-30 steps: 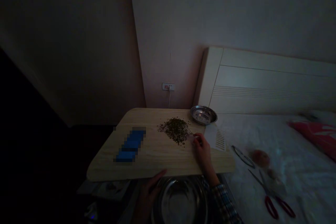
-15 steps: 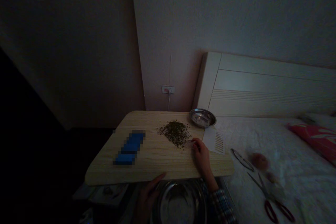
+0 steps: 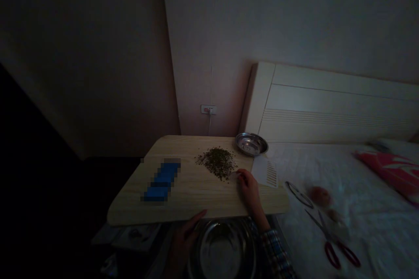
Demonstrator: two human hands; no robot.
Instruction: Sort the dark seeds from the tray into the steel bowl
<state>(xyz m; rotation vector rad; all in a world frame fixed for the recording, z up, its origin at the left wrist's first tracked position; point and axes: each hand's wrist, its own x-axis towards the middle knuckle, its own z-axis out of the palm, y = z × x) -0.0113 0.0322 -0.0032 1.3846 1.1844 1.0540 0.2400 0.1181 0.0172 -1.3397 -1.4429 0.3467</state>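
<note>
Dark greenish-brown small grains, like peppercorns or seeds, lie in a loose pile (image 3: 218, 161) on the pale wooden table (image 3: 190, 200). My right hand (image 3: 248, 186) is closed in a pinch at the pile's lower right edge. Between its fingertips is a small, pale, see-through flat piece (image 3: 233, 175), too dim to name. Below the table's front edge, my left hand (image 3: 185, 242) is beside a large metal bowl (image 3: 218, 250), with one finger stretched out to the table edge. Its lower fingers are dark, and whether they touch the bowl rim is unclear.
A shallow metal bowl (image 3: 251, 144) stands at the table's back right, by a white slotted sheet (image 3: 266, 172). A blurred blue object (image 3: 162, 182) lies left. On the bed at right are red-handled scissors (image 3: 332, 239), a black-rimmed oval item (image 3: 299, 195) and a reddish round thing (image 3: 319, 196).
The view has shifted slightly, so everything sits a little higher and further left. My right hand stays by the pile with the pale piece; my left hand holds its place.
</note>
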